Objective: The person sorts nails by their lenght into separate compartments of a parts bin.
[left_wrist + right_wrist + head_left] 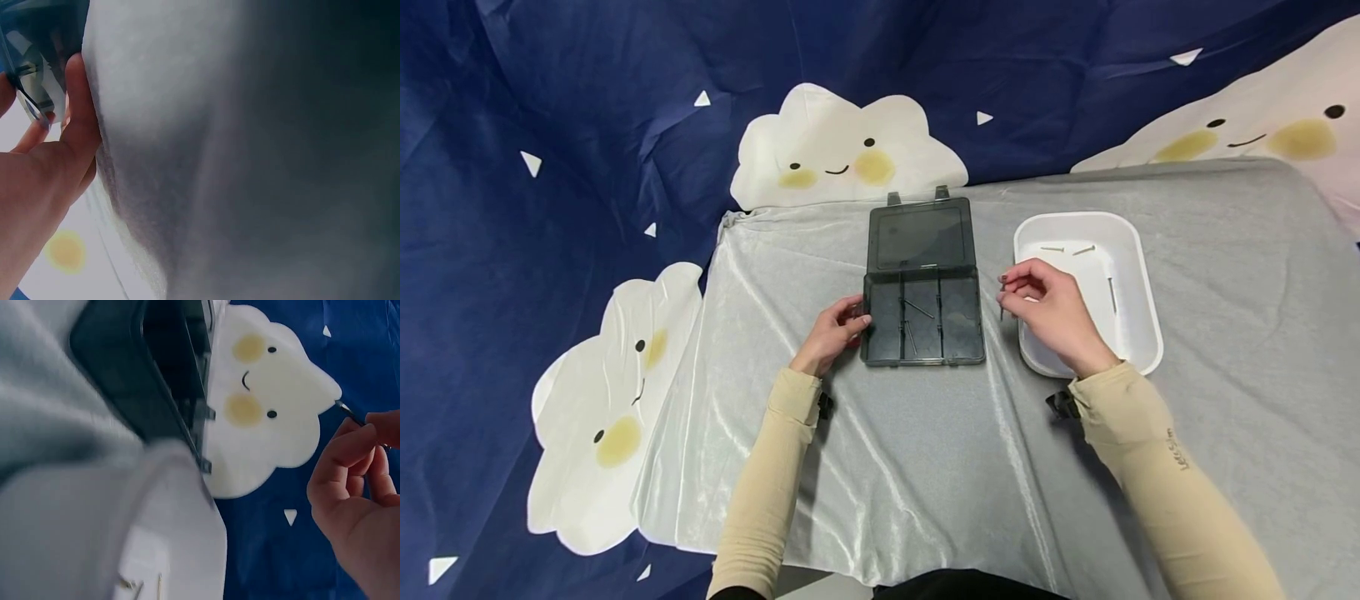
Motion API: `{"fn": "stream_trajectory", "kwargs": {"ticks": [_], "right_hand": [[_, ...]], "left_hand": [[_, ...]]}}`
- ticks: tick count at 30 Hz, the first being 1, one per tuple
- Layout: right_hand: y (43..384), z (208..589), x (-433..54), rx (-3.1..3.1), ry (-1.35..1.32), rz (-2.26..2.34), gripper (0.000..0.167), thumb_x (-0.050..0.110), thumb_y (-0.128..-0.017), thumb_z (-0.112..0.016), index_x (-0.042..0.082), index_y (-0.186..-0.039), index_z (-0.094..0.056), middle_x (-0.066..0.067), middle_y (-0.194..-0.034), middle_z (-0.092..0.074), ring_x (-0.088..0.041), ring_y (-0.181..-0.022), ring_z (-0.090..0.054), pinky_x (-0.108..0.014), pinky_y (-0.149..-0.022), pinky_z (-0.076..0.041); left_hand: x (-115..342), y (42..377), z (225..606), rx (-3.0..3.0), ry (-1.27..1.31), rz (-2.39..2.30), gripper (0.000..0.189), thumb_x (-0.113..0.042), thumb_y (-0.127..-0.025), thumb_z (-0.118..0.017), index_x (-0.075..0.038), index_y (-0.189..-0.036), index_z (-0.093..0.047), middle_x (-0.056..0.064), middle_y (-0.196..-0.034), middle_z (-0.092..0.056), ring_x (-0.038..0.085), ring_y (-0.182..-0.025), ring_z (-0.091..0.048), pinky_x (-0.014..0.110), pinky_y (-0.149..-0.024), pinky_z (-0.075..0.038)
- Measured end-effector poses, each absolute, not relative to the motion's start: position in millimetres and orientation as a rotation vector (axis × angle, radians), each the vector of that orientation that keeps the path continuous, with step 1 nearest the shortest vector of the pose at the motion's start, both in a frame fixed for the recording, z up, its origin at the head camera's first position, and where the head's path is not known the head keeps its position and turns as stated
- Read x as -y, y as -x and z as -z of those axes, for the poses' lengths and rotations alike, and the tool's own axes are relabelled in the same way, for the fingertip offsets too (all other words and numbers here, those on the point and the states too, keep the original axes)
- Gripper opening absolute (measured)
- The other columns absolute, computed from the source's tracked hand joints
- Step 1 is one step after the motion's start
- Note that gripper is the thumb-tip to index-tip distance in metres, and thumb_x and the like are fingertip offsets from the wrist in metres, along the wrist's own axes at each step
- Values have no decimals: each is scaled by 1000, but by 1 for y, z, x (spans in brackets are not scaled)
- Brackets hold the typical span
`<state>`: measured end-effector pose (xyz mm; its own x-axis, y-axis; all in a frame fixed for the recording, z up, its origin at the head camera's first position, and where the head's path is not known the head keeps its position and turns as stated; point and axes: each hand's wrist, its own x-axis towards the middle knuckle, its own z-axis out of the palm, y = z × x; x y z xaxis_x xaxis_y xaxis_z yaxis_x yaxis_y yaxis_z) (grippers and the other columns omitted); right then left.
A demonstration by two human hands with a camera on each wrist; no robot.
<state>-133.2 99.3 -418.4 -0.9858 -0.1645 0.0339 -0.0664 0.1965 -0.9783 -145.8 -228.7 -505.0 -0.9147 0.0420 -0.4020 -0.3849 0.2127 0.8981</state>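
My left hand [830,337] grips the left edge of a dark, see-through compartment box [958,321], thumb on the rim. In the left wrist view, the fingers [81,106] are against the box's side [47,19]. The box lies with its lid [921,236] tipped back; two thin dark screws [919,309] lie in its middle compartment. Between thumb and fingertips, my right hand [1051,310] pinches a dark screw [1002,310] over the left rim of a white tray [1138,329]. In the right wrist view, the screw's end [350,412] sticks out from the fingers.
Inside the tray lie two light-coloured screws [1083,250] near the back and a longer dark screw [1112,296] at the right. Grey cloth [925,467] covers the table. Behind it hangs a blue curtain [1037,67] with cloud prints.
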Motion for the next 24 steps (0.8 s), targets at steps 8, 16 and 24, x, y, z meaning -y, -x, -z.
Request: {"fn": "stream_trajectory", "kwargs": {"ticks": [8, 16, 24], "right_hand": [[129, 435, -70, -2081, 176, 2032, 21, -5, -87, -61, -7, -106, -56, 0, -87, -58, 1, -74, -61, -17, -64, -51], [127, 459, -47, -2053, 175, 1976, 25, -2, -87, -63, -8, -111, -57, -6, -88, -61, -3, -72, -61, -23, -66, -53], [129, 472, -32, -2176, 178, 1847, 27, 3, -86, -69, -10, -108, -60, -15, -91, -65, -2, -70, -61, -21, -67, -52]], "left_hand": [[230, 146, 507, -2156, 316, -1755, 51, -10, -94, -63, -11, -142, -47, 13, -122, -55, 12, -89, -55, 22, -69, -51], [230, 147, 506, -2146, 314, -1757, 51, -11, -94, -63, -12, -143, -47, 15, -127, -55, 13, -92, -55, 23, -70, -51], [230, 146, 505, -2132, 318, -1779, 51, -9, -94, -63, -12, -142, -48, 16, -128, -55, 15, -95, -56, 24, -72, -52]]}}
